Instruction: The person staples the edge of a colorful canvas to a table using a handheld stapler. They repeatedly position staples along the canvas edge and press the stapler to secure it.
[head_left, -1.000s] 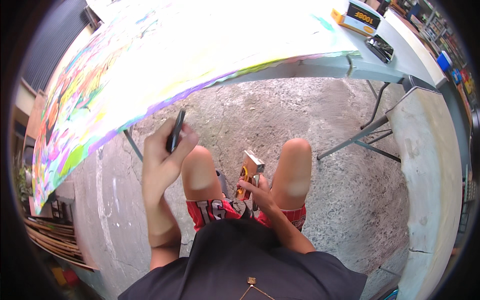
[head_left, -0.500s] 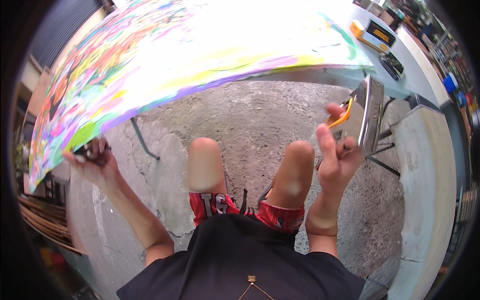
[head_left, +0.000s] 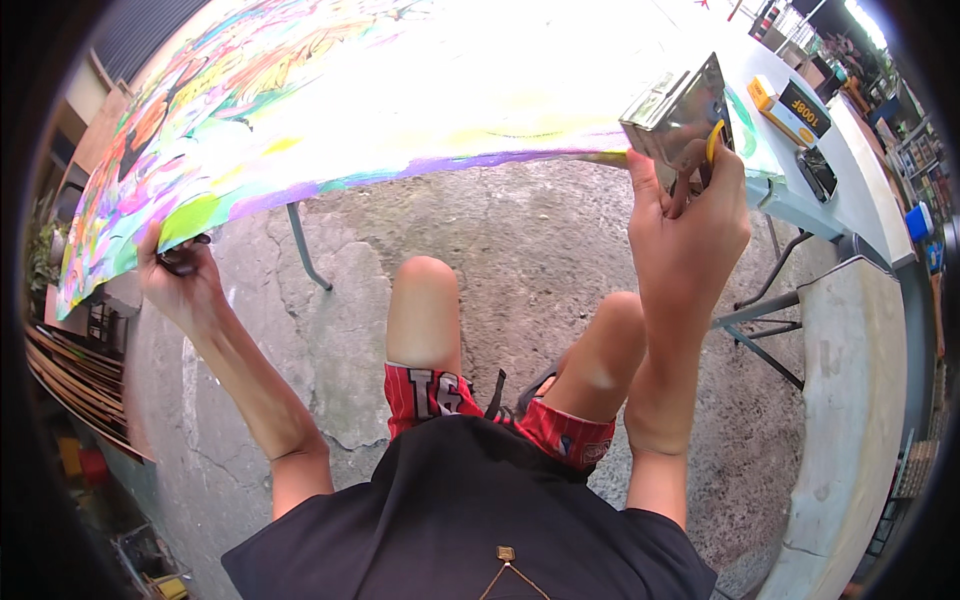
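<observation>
Silver metal box-shaped tool with a yellow strip (head_left: 678, 115) – one, in the right hand (head_left: 690, 215), fingers and thumb closed round it, above the near edge of the multicoloured painted sheet (head_left: 225, 150). Left hand (head_left: 183, 285) curled round one small dark object (head_left: 185, 260), thumb at the sheet's lime patch – pinch on sheet unclear. One yellow-white-black cardboard box (head_left: 793, 108), one glossy black object (head_left: 818, 173) on the pale-blue tabletop (head_left: 858, 185).

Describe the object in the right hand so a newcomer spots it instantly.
Find the big colourful sheet, then the right end of its near edge. The right hand there holds a boxy silver object. Unlike the yellow and black box further right, its surface reflects like a mirror.
</observation>
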